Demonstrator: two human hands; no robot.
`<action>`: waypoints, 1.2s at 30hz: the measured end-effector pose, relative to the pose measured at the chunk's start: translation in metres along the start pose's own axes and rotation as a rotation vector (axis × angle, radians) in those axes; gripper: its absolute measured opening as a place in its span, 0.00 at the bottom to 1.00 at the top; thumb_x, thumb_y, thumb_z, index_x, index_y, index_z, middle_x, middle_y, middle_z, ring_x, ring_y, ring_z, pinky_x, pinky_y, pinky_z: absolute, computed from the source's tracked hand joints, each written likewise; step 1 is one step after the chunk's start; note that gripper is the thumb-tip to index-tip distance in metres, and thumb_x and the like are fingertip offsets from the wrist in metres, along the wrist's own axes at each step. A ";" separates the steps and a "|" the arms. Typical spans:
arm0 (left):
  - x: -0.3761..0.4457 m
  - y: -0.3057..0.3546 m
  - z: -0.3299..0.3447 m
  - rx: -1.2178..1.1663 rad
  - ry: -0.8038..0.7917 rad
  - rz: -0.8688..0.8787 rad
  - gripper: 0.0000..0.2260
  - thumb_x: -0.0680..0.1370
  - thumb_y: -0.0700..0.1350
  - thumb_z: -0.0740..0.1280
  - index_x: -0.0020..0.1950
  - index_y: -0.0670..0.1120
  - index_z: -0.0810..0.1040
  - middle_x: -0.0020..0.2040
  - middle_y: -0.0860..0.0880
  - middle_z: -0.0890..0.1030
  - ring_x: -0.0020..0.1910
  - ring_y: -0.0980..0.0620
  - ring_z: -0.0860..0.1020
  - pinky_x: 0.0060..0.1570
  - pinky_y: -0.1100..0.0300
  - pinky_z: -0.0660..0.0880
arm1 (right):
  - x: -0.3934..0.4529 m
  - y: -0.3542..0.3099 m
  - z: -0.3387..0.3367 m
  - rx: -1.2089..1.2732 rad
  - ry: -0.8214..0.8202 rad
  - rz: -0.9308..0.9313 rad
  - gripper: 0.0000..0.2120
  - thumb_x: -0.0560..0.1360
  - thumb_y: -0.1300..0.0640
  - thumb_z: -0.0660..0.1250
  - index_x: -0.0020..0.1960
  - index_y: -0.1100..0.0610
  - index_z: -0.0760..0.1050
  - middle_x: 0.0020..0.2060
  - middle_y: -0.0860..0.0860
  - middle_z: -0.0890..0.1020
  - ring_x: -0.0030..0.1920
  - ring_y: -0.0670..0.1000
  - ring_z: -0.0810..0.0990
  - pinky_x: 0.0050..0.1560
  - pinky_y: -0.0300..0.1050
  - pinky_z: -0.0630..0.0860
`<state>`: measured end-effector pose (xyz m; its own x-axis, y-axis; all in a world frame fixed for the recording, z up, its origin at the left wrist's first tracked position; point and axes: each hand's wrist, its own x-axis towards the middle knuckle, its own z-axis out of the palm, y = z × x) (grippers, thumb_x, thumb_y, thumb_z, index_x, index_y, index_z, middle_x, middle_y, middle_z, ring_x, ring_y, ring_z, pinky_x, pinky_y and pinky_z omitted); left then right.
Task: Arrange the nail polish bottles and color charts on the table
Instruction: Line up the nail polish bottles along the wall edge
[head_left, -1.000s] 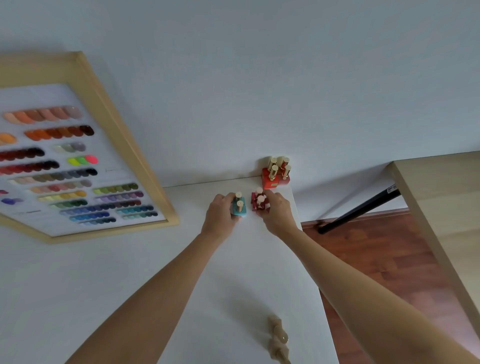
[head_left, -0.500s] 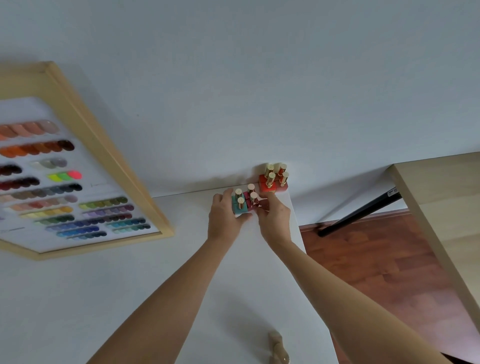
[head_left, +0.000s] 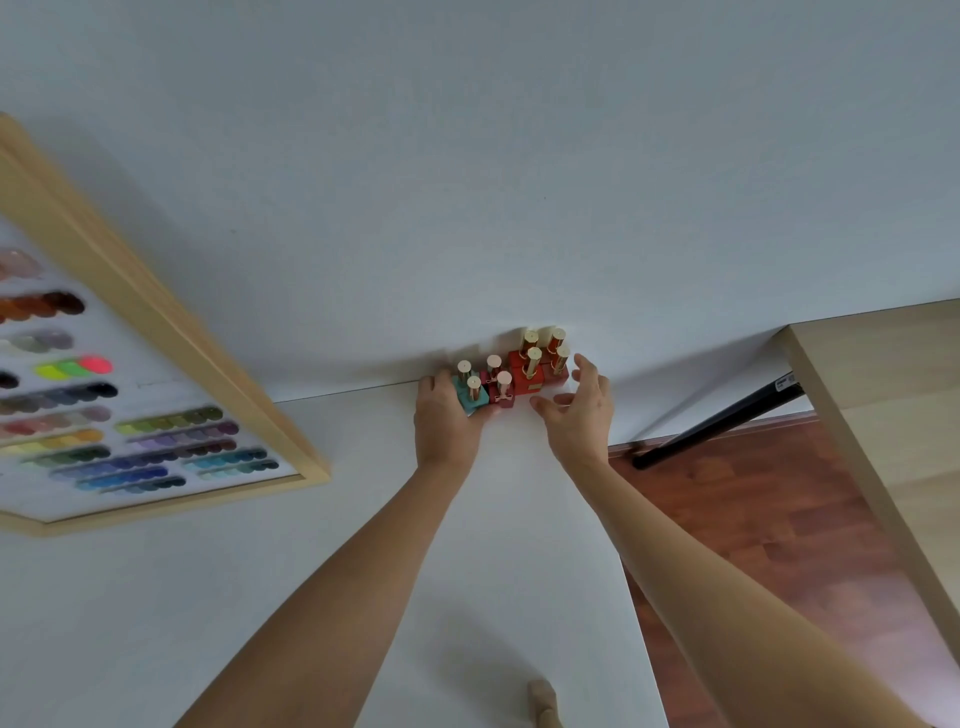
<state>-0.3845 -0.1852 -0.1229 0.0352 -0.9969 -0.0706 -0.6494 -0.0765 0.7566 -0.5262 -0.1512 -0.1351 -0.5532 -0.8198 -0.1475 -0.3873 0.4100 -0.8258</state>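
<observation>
Against the wall at the far right corner of the white table (head_left: 363, 545) stand several red nail polish bottles (head_left: 535, 371) with gold caps. Left of them are two dark red bottles (head_left: 503, 397) and two teal bottles (head_left: 474, 400). My left hand (head_left: 447, 421) is wrapped around the teal bottles from the left and front. My right hand (head_left: 579, 410) hovers just in front and to the right of the red bottles, fingers spread, holding nothing. A wood-framed color chart (head_left: 130, 395) with rows of swatches leans at the left.
Another pale bottle cap (head_left: 543, 701) pokes up at the table's near edge. The table's right edge drops to a wooden floor (head_left: 753, 519). A light wooden tabletop (head_left: 893, 395) stands at the right, with a black bar (head_left: 717, 421) beneath it.
Both hands pushed the teal and dark red bottles back toward the wall, next to the red group. My right hand then let go of the dark red bottles and opened.
</observation>
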 end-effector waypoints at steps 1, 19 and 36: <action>0.002 0.000 0.001 -0.008 0.007 -0.006 0.25 0.63 0.45 0.80 0.55 0.39 0.75 0.52 0.42 0.77 0.52 0.43 0.77 0.51 0.51 0.76 | 0.002 0.001 0.001 0.000 -0.011 -0.005 0.34 0.70 0.61 0.73 0.70 0.55 0.61 0.60 0.54 0.71 0.45 0.47 0.76 0.49 0.37 0.68; 0.009 -0.001 0.015 -0.185 0.082 -0.070 0.17 0.64 0.39 0.79 0.49 0.42 0.77 0.47 0.45 0.82 0.47 0.46 0.80 0.49 0.48 0.80 | 0.010 -0.002 0.012 0.000 0.033 -0.047 0.19 0.71 0.62 0.68 0.61 0.58 0.71 0.50 0.52 0.74 0.44 0.46 0.72 0.52 0.43 0.72; -0.159 -0.014 -0.059 -0.077 -0.541 0.116 0.10 0.74 0.38 0.70 0.53 0.47 0.80 0.50 0.51 0.82 0.44 0.55 0.80 0.50 0.63 0.75 | -0.132 0.028 -0.099 -0.115 -0.210 -0.102 0.08 0.74 0.62 0.68 0.52 0.54 0.78 0.49 0.48 0.82 0.40 0.34 0.77 0.39 0.20 0.68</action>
<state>-0.3363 -0.0265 -0.0845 -0.4414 -0.8484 -0.2923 -0.5675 0.0116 0.8233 -0.5370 0.0078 -0.0852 -0.3463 -0.9195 -0.1861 -0.5216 0.3536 -0.7764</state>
